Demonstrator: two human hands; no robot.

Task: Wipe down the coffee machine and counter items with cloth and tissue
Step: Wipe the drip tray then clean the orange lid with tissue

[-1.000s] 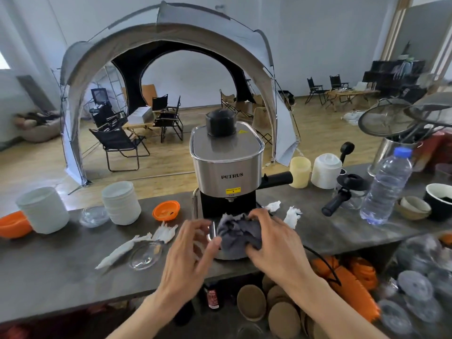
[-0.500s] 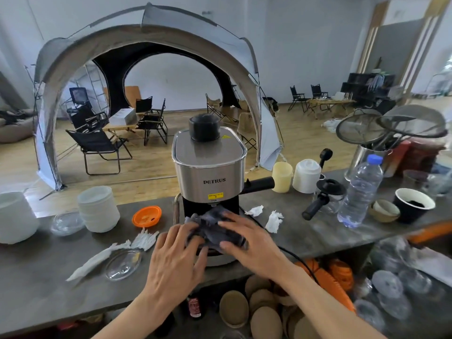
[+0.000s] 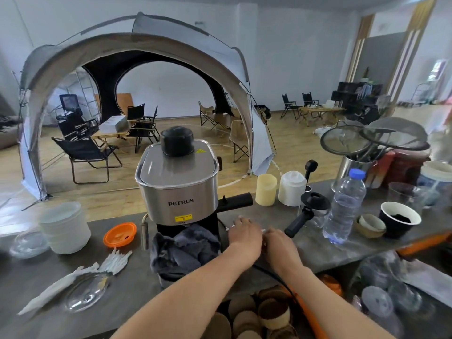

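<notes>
The steel PETRUS coffee machine (image 3: 178,192) stands on the dark counter (image 3: 137,285). A crumpled grey cloth (image 3: 186,248) lies loose on its drip tray, with no hand on it. Both hands rest on the counter just right of the machine. My left hand (image 3: 244,237) crosses in front of the machine's base, fingers curled down. My right hand (image 3: 281,243) lies beside it, touching it. Slivers of white tissue (image 3: 231,226) show at the fingertips; the rest is hidden, so whether either hand grips it is unclear.
Twisted tissue (image 3: 115,259), a glass lid (image 3: 85,291), an orange dish (image 3: 119,234) and stacked white bowls (image 3: 64,227) lie left. Right of my hands are a black-handled jug (image 3: 297,223), a water bottle (image 3: 344,206) and a black paper cup (image 3: 400,218). A black cord (image 3: 276,277) runs under my right wrist.
Both hands let go of the grey cloth, which stays on the drip tray, and moved right onto the tissue pieces beside the machine. The camera came closer.
</notes>
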